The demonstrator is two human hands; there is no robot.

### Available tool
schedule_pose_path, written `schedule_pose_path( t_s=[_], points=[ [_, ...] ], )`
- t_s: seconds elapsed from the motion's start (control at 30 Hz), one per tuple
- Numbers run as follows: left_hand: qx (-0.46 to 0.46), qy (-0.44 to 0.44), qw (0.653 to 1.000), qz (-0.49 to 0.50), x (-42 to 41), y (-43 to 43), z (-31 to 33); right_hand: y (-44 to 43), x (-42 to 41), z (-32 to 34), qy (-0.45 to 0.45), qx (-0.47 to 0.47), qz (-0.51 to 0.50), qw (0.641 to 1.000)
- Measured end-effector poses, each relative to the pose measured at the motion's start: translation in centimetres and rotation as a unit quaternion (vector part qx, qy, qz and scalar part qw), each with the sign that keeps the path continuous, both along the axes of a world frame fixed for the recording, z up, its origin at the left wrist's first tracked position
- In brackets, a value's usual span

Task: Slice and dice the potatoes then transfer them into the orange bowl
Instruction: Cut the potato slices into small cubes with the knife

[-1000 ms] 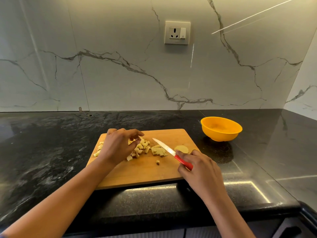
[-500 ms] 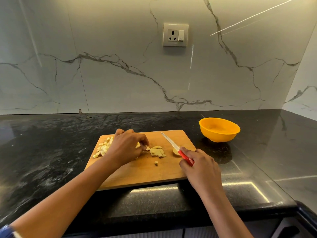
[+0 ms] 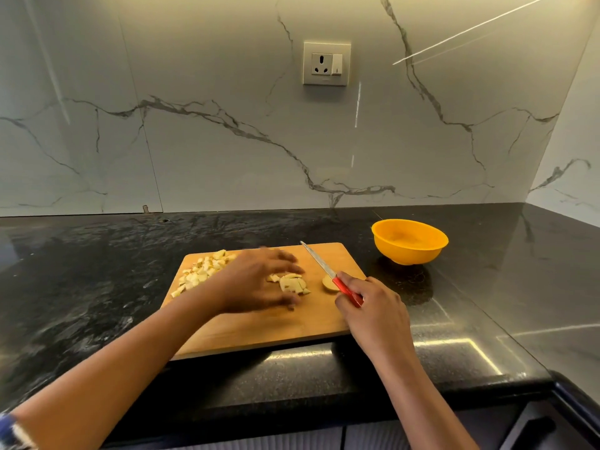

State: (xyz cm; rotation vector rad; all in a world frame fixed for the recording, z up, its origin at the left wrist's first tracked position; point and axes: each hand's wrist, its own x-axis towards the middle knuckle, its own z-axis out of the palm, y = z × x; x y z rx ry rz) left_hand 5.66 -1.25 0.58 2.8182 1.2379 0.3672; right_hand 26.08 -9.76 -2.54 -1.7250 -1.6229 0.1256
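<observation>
The left hand (image 3: 256, 280) lies blurred, fingers stretched flat over the wooden cutting board (image 3: 259, 332), just beside a small cluster of cut potato pieces (image 3: 293, 284). The right hand (image 3: 373, 306) grips the red-handled knife (image 3: 349, 292), its blade pointing away, next to a round potato slice (image 3: 327, 284). A pile of diced potato (image 3: 203, 271) sits at the board's far-left corner. The orange bowl (image 3: 409, 241) stands on the black worktop (image 3: 97, 271), right of the board.
</observation>
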Motion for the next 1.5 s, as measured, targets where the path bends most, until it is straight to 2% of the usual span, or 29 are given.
schedule_pose_path(
  t_s=[0.07,0.27,0.5,0.67,0.83,0.93,1.2,1.4,1.5],
  points=[
    [-0.026,0.087,0.995,-0.036,1.8,0.4,-0.5,0.0,0.1,0.0,0.013,0.002,0.000,1.000],
    [-0.028,0.041,0.998,-0.049,1.8,2.0,0.1,0.0,0.1,0.0,0.016,-0.001,0.004,1.000],
    [-0.037,0.029,0.998,-0.034,-0.1,2.6,1.1,0.0,0.1,0.1,0.012,-0.001,0.004,1.000],
    [0.003,0.052,0.999,-0.014,-2.9,2.7,2.5,-0.1,0.1,0.2,-0.002,-0.008,0.007,1.000],
    [0.050,-0.035,0.996,0.065,-5.7,2.7,2.7,0.0,0.1,0.1,0.013,-0.002,0.004,1.000],
    [0.074,-0.078,0.993,0.053,-4.8,1.9,2.3,0.0,0.1,0.0,0.034,0.008,-0.001,0.999],
    [-0.014,0.027,0.999,0.013,3.3,0.4,-0.3,-0.2,0.2,0.1,0.055,0.010,-0.005,0.998],
    [0.033,0.015,0.999,0.037,2.7,1.4,-0.4,-0.3,0.3,0.1,0.063,0.008,-0.003,0.998],
    [0.071,0.073,0.992,0.075,0.8,2.0,0.2,-0.2,0.3,0.0,0.067,0.006,-0.002,0.998]
  ],
)
